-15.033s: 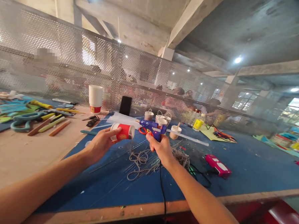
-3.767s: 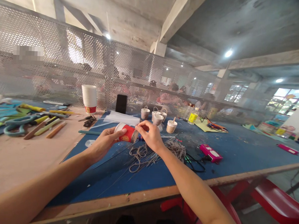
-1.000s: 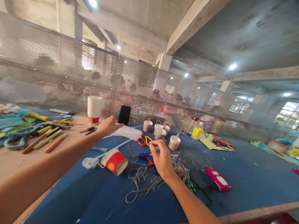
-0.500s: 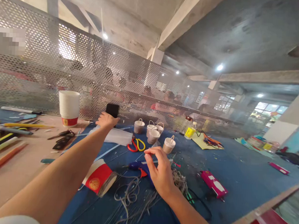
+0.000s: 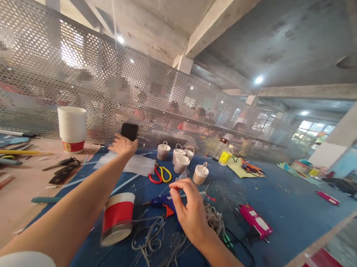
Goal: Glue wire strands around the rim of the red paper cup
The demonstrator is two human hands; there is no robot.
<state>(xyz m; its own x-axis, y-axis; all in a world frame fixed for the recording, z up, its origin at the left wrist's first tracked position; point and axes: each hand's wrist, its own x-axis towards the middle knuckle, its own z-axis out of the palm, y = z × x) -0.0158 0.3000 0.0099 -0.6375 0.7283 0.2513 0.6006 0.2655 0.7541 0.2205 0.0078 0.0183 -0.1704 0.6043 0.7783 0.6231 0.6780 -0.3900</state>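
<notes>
My left hand [image 5: 122,145] reaches far forward with its fingers spread, at the lower edge of a black phone-like slab [image 5: 129,131] leaning on the perforated screen. Whether it touches the slab I cannot tell. Nearer me, my right hand [image 5: 190,212] hovers with thumb and forefinger curved and slightly apart, nothing visible between them. Beneath it is a blue glue gun [image 5: 159,201] with an orange trigger, partly hidden. Grey cord [image 5: 150,239] lies tangled beside it. A red and white paper cup [image 5: 119,214] lies tipped beside my left forearm. Red and yellow-handled scissors [image 5: 160,175] lie beyond.
Several small handled buckets [image 5: 181,162] stand mid-table. A tall stack of paper cups [image 5: 72,128] is at the left, near pens and a dark knife-like tool [image 5: 65,171]. Bottles [image 5: 225,155], yellow paper [image 5: 245,168] and a magenta device [image 5: 255,221] are to the right. A perforated screen [image 5: 156,92] bounds the back.
The tipped paper cup has turned, its open end now facing more toward me. The view has shifted slightly, moving most things left. Both hands keep nearly the same pose.
</notes>
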